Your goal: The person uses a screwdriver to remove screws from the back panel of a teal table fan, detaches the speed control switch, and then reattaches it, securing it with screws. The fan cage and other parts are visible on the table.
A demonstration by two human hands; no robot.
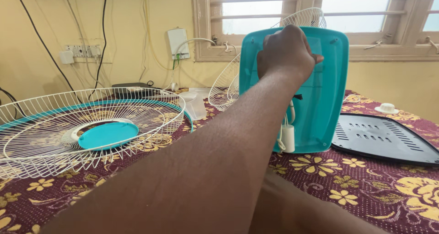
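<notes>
Left hand [287,51] reaches across the floral tablecloth [366,188], fingers curled over the top edge of the upright teal fan base [320,101]. Right hand not seen. Judging: hollow plastic, light, stiff, smooth; rim grip suits it. Rear grille [256,69] stands behind.

Teal plastic fan housing [320,101], rounded-rectangular, standing upright on the floral-clothed desk [366,188], white capacitor [287,138] hanging at its base.
</notes>
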